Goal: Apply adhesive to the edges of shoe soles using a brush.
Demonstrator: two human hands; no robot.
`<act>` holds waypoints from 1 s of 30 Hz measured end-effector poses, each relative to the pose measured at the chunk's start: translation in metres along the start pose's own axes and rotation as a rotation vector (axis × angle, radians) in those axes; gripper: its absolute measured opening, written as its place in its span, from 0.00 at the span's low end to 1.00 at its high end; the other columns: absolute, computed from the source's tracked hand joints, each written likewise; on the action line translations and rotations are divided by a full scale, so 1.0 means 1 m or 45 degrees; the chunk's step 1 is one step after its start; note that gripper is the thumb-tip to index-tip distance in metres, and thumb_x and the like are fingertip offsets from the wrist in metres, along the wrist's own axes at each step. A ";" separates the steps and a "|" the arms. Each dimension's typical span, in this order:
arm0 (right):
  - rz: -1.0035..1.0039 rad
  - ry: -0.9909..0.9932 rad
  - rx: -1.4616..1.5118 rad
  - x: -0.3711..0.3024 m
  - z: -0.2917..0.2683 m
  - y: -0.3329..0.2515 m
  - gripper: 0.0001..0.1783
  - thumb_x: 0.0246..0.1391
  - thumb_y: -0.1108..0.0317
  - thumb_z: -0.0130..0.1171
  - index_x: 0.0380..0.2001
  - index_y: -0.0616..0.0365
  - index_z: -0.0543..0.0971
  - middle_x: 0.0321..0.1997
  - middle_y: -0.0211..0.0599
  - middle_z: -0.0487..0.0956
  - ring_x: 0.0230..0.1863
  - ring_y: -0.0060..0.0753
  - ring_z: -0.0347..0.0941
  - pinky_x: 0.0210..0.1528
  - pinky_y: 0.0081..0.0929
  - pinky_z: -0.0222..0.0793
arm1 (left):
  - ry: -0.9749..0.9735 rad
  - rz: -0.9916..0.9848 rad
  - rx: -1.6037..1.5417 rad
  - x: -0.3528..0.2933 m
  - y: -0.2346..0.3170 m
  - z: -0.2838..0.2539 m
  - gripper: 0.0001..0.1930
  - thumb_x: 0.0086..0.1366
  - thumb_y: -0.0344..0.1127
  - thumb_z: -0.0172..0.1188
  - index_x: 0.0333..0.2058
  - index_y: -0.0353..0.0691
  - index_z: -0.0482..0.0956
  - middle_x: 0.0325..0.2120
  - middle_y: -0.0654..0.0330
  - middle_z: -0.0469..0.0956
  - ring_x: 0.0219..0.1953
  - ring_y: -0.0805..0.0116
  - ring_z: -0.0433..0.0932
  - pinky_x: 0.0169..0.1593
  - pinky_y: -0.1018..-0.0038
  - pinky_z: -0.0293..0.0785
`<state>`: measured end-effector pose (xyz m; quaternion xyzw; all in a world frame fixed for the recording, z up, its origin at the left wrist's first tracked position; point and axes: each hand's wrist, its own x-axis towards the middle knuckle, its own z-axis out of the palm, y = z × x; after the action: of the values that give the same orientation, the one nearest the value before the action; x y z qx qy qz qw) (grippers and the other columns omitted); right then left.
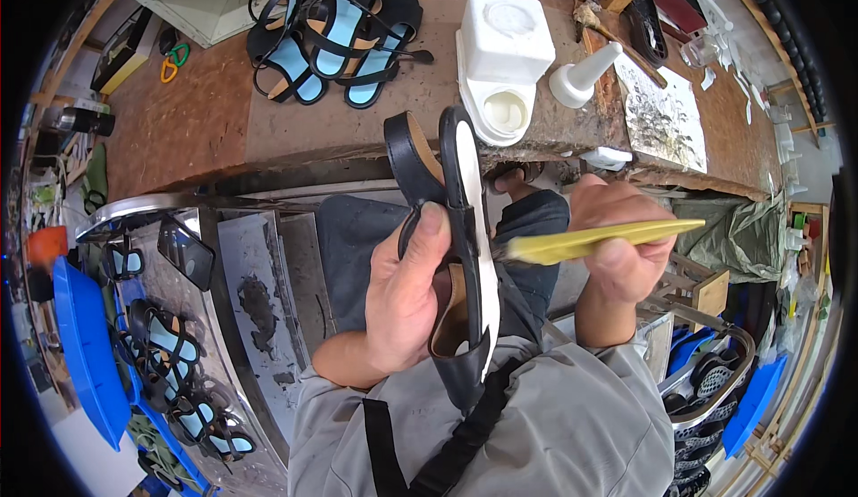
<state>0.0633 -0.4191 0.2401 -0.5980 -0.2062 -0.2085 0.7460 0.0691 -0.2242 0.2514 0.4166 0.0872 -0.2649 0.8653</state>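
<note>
My left hand (404,287) is closed around a black sandal (483,273), held upright on edge over my lap. The sandal's underside faces right and carries a white coating along much of its length; black straps hang out on the left. In my right hand (626,206) is a flat, yellow-handled brush (556,247), its bristle end pointing left against or very close to the middle of the sole. Whether the bristles touch the sole cannot be made out. Beyond the sandal on the bench stands a white plastic dispenser (508,46) with whitish matter in its round opening.
Black sandals with blue insoles (344,23) lie piled on the brown bench (201,104). A white cone-topped bottle (585,77) and a stained paper sheet (666,108) are at right. A phone (186,251) and more sandals (170,354) occupy a left-hand rack; a blue tray (89,345) flanks it.
</note>
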 end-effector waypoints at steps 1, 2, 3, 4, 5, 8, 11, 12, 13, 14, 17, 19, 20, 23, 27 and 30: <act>-0.053 0.144 0.066 -0.005 0.006 0.003 0.09 0.44 0.72 0.62 0.30 0.66 0.77 0.24 0.40 0.77 0.25 0.32 0.72 0.29 0.31 0.61 | -0.048 -0.011 -0.030 0.002 0.001 -0.004 0.21 0.67 0.49 0.43 0.46 0.37 0.71 0.34 0.55 0.76 0.34 0.69 0.76 0.38 0.73 0.73; -0.053 0.142 0.067 -0.006 0.012 0.009 0.09 0.44 0.72 0.62 0.30 0.66 0.77 0.24 0.40 0.77 0.25 0.32 0.72 0.29 0.31 0.61 | -0.096 -0.023 -0.061 0.003 0.002 -0.005 0.20 0.67 0.48 0.44 0.46 0.37 0.71 0.34 0.56 0.77 0.34 0.68 0.76 0.38 0.73 0.73; -0.145 0.176 -0.005 -0.007 0.020 0.017 0.09 0.45 0.72 0.61 0.30 0.66 0.77 0.25 0.39 0.77 0.25 0.32 0.72 0.32 0.32 0.61 | -0.091 0.002 -0.006 0.003 0.003 -0.004 0.21 0.68 0.48 0.42 0.45 0.37 0.71 0.34 0.55 0.77 0.33 0.68 0.77 0.38 0.73 0.73; -0.237 0.209 -0.077 -0.010 0.023 0.023 0.10 0.46 0.72 0.61 0.31 0.66 0.77 0.25 0.37 0.77 0.26 0.32 0.72 0.34 0.33 0.61 | -0.089 0.002 -0.006 0.004 0.004 -0.002 0.21 0.68 0.48 0.42 0.45 0.37 0.71 0.34 0.55 0.77 0.33 0.68 0.77 0.38 0.73 0.73; -0.261 0.155 -0.235 -0.014 0.024 0.027 0.10 0.46 0.71 0.61 0.31 0.66 0.77 0.26 0.37 0.78 0.25 0.34 0.71 0.36 0.34 0.60 | -0.060 0.025 -0.003 0.006 0.005 0.000 0.21 0.68 0.49 0.40 0.45 0.36 0.71 0.34 0.54 0.77 0.33 0.67 0.77 0.38 0.73 0.73; -0.342 -0.020 -0.448 -0.015 0.026 0.025 0.10 0.45 0.71 0.62 0.31 0.65 0.76 0.27 0.39 0.79 0.26 0.35 0.71 0.36 0.35 0.60 | -0.010 0.057 -0.034 0.009 0.007 0.000 0.23 0.69 0.49 0.38 0.45 0.35 0.70 0.34 0.53 0.77 0.33 0.67 0.77 0.38 0.72 0.73; -0.352 -0.048 -0.484 -0.020 0.025 0.022 0.10 0.45 0.71 0.61 0.31 0.65 0.76 0.28 0.40 0.79 0.28 0.36 0.71 0.36 0.36 0.60 | -0.010 0.070 -0.050 0.011 0.007 0.000 0.23 0.69 0.50 0.37 0.45 0.34 0.70 0.34 0.53 0.77 0.32 0.67 0.77 0.38 0.72 0.73; -0.360 -0.056 -0.513 -0.021 0.025 0.021 0.10 0.45 0.72 0.61 0.31 0.65 0.76 0.27 0.40 0.79 0.28 0.35 0.71 0.36 0.36 0.60 | -0.023 0.084 -0.032 0.012 0.008 0.000 0.23 0.69 0.50 0.38 0.45 0.34 0.70 0.34 0.53 0.77 0.32 0.67 0.76 0.39 0.72 0.73; -0.357 -0.060 -0.514 -0.022 0.026 0.021 0.10 0.45 0.72 0.61 0.31 0.65 0.76 0.27 0.40 0.79 0.28 0.35 0.71 0.36 0.36 0.60 | -0.022 0.084 -0.036 0.013 0.008 0.001 0.23 0.69 0.50 0.38 0.45 0.34 0.70 0.34 0.53 0.77 0.32 0.67 0.76 0.39 0.72 0.73; -0.371 -0.041 -0.526 -0.024 0.027 0.021 0.10 0.45 0.71 0.61 0.31 0.64 0.76 0.27 0.39 0.79 0.28 0.35 0.71 0.36 0.35 0.59 | -0.003 0.098 -0.014 0.013 0.009 0.002 0.23 0.69 0.50 0.38 0.45 0.34 0.70 0.33 0.53 0.77 0.32 0.68 0.76 0.39 0.72 0.73; -0.373 -0.021 -0.542 -0.027 0.028 0.018 0.10 0.45 0.71 0.62 0.31 0.63 0.76 0.28 0.39 0.79 0.27 0.35 0.71 0.36 0.35 0.59 | 0.006 0.110 -0.044 0.014 0.009 0.003 0.23 0.69 0.50 0.38 0.44 0.34 0.71 0.32 0.53 0.77 0.32 0.68 0.76 0.38 0.73 0.73; -0.359 -0.019 -0.545 -0.029 0.029 0.016 0.10 0.44 0.71 0.62 0.31 0.63 0.76 0.28 0.39 0.79 0.27 0.34 0.71 0.36 0.35 0.59 | -0.003 0.107 -0.094 0.014 0.009 0.002 0.23 0.69 0.50 0.38 0.44 0.34 0.71 0.32 0.54 0.77 0.32 0.69 0.76 0.38 0.73 0.73; -0.367 -0.013 -0.516 -0.031 0.029 0.016 0.09 0.44 0.72 0.62 0.31 0.63 0.76 0.28 0.39 0.79 0.27 0.34 0.71 0.37 0.35 0.58 | -0.013 0.119 -0.087 0.014 0.009 0.003 0.23 0.69 0.50 0.38 0.44 0.34 0.71 0.32 0.54 0.77 0.32 0.69 0.76 0.37 0.74 0.73; -0.366 -0.033 -0.491 -0.033 0.028 0.012 0.09 0.44 0.72 0.62 0.31 0.62 0.76 0.28 0.39 0.80 0.27 0.33 0.71 0.37 0.36 0.58 | -0.007 0.146 -0.068 0.014 0.010 0.002 0.23 0.68 0.50 0.39 0.44 0.35 0.71 0.32 0.54 0.77 0.31 0.70 0.76 0.37 0.75 0.73; -0.359 -0.054 -0.502 -0.036 0.029 0.007 0.08 0.44 0.73 0.62 0.31 0.62 0.76 0.27 0.38 0.80 0.26 0.33 0.71 0.38 0.36 0.57 | 0.054 0.198 -0.017 0.014 0.010 0.005 0.23 0.68 0.50 0.39 0.43 0.35 0.71 0.31 0.55 0.77 0.31 0.70 0.76 0.36 0.76 0.72; -0.384 -0.032 -0.482 -0.041 0.029 0.009 0.09 0.42 0.73 0.62 0.30 0.61 0.76 0.28 0.38 0.80 0.27 0.32 0.72 0.39 0.36 0.57 | 0.056 0.191 -0.029 0.013 0.011 0.006 0.22 0.68 0.50 0.39 0.42 0.35 0.72 0.31 0.55 0.77 0.31 0.71 0.76 0.36 0.76 0.72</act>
<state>0.0328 -0.3865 0.2162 -0.6920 -0.2598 -0.3451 0.5784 0.0861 -0.2278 0.2576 0.4178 0.0777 -0.1891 0.8853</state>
